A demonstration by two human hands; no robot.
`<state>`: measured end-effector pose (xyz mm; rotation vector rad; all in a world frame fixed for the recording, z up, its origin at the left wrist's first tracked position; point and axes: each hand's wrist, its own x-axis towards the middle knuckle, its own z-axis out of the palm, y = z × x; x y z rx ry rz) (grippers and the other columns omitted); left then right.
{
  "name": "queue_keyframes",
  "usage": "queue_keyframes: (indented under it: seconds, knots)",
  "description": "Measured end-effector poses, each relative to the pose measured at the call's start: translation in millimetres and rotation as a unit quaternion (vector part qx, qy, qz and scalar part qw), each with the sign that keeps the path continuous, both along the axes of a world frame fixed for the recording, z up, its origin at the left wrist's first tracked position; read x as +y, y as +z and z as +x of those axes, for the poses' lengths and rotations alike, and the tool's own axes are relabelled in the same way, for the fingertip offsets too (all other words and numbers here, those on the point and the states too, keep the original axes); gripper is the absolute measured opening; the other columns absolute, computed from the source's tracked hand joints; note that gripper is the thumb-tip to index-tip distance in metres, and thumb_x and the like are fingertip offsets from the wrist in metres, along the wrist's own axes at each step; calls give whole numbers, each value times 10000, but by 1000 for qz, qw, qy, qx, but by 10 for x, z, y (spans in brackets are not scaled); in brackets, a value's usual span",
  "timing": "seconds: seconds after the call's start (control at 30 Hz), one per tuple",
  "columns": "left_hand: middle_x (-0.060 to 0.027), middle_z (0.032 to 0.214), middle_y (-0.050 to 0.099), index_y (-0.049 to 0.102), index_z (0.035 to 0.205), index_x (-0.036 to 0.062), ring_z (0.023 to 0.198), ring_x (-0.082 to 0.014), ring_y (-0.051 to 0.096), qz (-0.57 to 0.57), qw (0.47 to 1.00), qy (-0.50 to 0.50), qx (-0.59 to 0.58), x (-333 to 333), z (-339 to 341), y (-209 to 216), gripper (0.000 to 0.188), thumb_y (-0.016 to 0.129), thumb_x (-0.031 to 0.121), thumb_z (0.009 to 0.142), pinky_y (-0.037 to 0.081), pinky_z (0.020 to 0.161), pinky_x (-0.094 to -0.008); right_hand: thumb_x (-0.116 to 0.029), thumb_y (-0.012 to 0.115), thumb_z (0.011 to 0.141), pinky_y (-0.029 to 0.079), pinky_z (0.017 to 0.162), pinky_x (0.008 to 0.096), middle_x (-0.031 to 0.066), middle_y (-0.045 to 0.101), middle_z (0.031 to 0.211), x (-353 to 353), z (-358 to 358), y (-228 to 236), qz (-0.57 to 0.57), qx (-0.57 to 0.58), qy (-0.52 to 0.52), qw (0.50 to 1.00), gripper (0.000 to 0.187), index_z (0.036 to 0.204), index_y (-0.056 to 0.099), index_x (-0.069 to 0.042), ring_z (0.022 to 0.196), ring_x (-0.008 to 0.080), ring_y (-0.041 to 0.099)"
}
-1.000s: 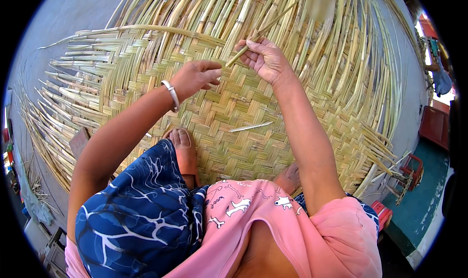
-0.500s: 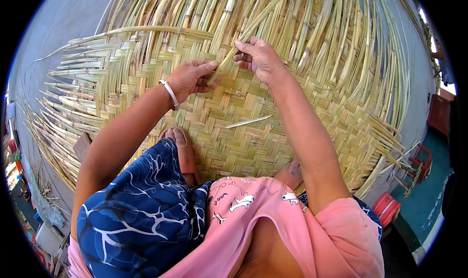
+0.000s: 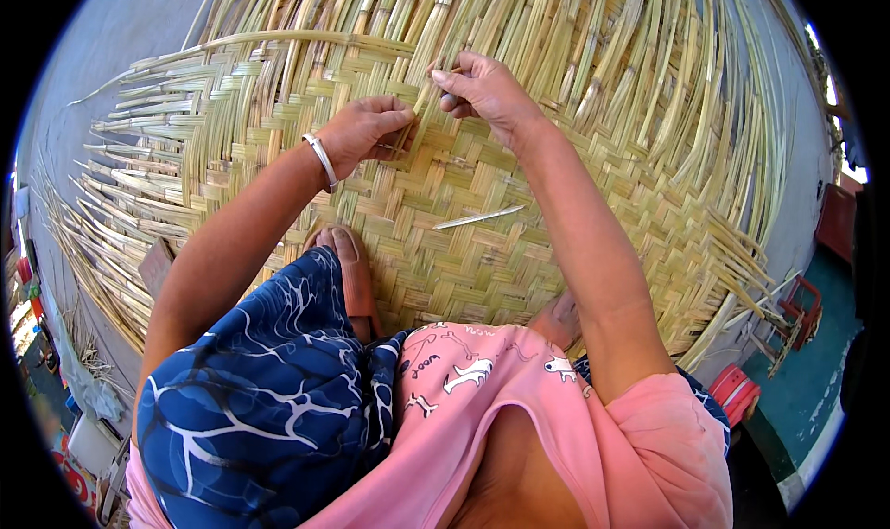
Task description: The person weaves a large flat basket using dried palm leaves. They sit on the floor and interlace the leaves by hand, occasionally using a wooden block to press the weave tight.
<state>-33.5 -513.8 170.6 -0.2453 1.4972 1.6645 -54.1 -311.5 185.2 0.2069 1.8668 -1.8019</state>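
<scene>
A large mat of split reeds [image 3: 464, 283], woven in a crossing pattern, spreads beneath my hands. My left hand [image 3: 369, 135], a pale bangle on its wrist, pinches a narrow reed strip [image 3: 423, 107] near its lower end. Higher up and to the right, my right hand [image 3: 487, 93] grips the same strip between thumb and curled fingers. The strip slants up and away over the woven part; its far end blends into the unwoven reeds [image 3: 519, 14]. A long bent reed [image 3: 278, 38] lies crosswise at the upper left. One short whitish sliver [image 3: 478, 217] rests on the weave.
My sandalled left foot [image 3: 352, 274] and my right foot [image 3: 558, 320] are on the mat. Loose reed ends fan out on both sides over the grey floor [image 3: 102, 56]. A wooden block [image 3: 156, 266] sits at the left, a red-pink round object [image 3: 734, 395] at the right.
Both hands have shifted slightly up and left in the picture, still on the strip. The strip now stands steeper, and less of it shows beyond my right hand.
</scene>
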Motion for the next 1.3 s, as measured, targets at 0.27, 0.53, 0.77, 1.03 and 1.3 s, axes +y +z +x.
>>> queue_keyframes:
  seconds: [0.27, 0.53, 0.77, 1.03, 1.3]
  knots:
    - [21, 786, 602, 601, 969, 71, 671, -70, 566, -67, 995, -62, 33, 56, -29, 117, 201, 625, 246, 872, 474, 615, -237, -240, 645, 861, 494, 587, 220, -3, 593, 765, -32, 36, 67, 2, 24, -41, 999, 178, 831, 560, -86, 671, 72, 585]
    - [-9, 763, 641, 639, 938, 55, 653, -94, 605, -78, 994, -57, 52, 75, -41, 157, 223, 635, 266, 864, 490, 606, -241, -204, 668, 841, 517, 603, 237, 28, 604, 775, -56, 181, 116, 0, -29, 20, 999, 223, 930, 577, -21, 686, 90, 599]
    - [-37, 805, 667, 626, 941, 60, 690, -109, 634, -79, 991, -99, 45, 53, 53, 50, 249, 612, 301, 881, 506, 641, -248, -179, 665, 843, 544, 616, 230, 72, 632, 828, 36, 122, 75, -9, -51, 19, 998, 232, 950, 561, -1, 708, 125, 634]
    - [-40, 781, 658, 617, 939, 46, 648, -108, 627, -88, 995, -45, 24, 98, 14, 9, 248, 554, 285, 916, 510, 581, -239, -189, 647, 858, 557, 664, 248, 101, 641, 860, 243, -40, 149, 37, 42, -39, 998, 243, 946, 555, 18, 798, 159, 660]
    - [-31, 760, 656, 608, 920, 53, 596, -86, 617, -104, 994, -41, 9, 75, -3, 6, 264, 532, 306, 927, 494, 538, -210, -188, 634, 867, 536, 639, 241, 95, 655, 795, 309, -260, -39, 69, 117, -92, 986, 200, 880, 584, 5, 755, 138, 655]
